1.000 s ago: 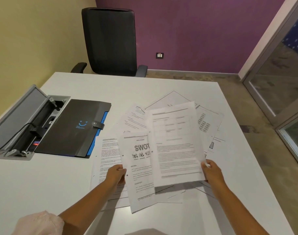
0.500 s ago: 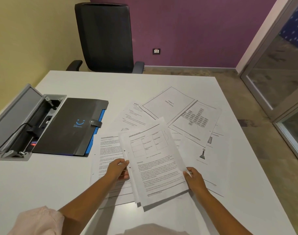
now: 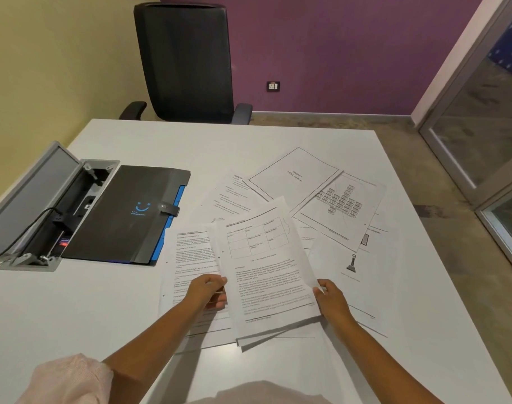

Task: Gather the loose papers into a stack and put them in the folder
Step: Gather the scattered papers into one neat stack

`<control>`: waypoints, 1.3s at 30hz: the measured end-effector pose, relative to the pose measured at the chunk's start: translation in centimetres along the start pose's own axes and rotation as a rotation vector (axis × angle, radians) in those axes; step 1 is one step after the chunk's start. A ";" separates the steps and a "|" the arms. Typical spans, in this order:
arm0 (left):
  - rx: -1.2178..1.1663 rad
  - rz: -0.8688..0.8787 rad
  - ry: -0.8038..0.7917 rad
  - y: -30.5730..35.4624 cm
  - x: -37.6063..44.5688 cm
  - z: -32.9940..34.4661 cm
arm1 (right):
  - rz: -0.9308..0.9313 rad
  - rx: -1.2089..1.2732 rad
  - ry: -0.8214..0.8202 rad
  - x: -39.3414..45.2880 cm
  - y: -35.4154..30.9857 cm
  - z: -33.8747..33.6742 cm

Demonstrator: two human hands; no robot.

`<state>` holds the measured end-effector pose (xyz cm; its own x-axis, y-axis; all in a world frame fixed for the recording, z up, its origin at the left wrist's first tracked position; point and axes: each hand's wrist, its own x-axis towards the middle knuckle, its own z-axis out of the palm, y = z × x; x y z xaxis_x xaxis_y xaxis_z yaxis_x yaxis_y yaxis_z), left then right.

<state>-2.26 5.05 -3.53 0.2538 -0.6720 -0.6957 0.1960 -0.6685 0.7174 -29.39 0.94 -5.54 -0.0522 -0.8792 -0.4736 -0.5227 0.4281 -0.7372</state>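
Two hands square a thin sheaf low in the frame's centre.

Both pinch it: left hand (image 3: 208, 291) at the left edge, right hand (image 3: 330, 297) at the right, holding the held papers (image 3: 266, 269) above the bench (image 3: 74, 316). Light and floppy, they likely slip; edges grip best. Loose papers (image 3: 295, 176) lie mid-right, the closed folder (image 3: 126, 211) mid-left.
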 end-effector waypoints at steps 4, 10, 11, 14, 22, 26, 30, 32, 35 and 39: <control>0.026 -0.025 -0.016 -0.2 0.2 -0.2 | -0.032 -0.059 0.000 0.0 0.4 -0.1; 0.051 -0.032 0.012 -0.4 0.5 -0.1 | -0.047 -0.103 -0.016 -0.1 0.9 -0.2; 0.059 -0.034 0.011 -0.4 0.5 -0.1 | -0.048 -0.105 -0.016 -0.1 1.0 -0.3; 0.066 -0.042 0.003 -0.5 0.7 -0.1 | -0.048 -0.092 -0.014 0.0 1.2 -0.4; 0.085 -0.038 -0.030 -0.4 0.4 0.0 | -0.053 -0.093 -0.011 0.1 1.3 -0.4; 0.081 -0.047 -0.033 -0.4 0.5 0.1 | -0.049 -0.093 -0.006 0.1 1.2 -0.4; 0.096 -0.032 -0.007 -0.4 0.5 0.2 | -0.061 -0.069 -0.003 0.0 0.8 -0.4; 0.109 -0.014 0.010 -0.4 0.5 0.3 | -0.057 -0.062 0.000 0.0 0.6 -0.6; 0.183 0.070 0.026 0.0 0.2 0.5 | -0.038 -0.026 0.029 0.0 0.4 -1.1; 0.340 0.249 0.028 1.4 -0.1 0.9 | -0.022 0.015 0.078 0.1 0.6 -2.0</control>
<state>-2.85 3.90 -2.48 0.2801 -0.8209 -0.4977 -0.1975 -0.5566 0.8069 -31.40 0.70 -5.07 -0.1072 -0.9018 -0.4187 -0.5117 0.4111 -0.7544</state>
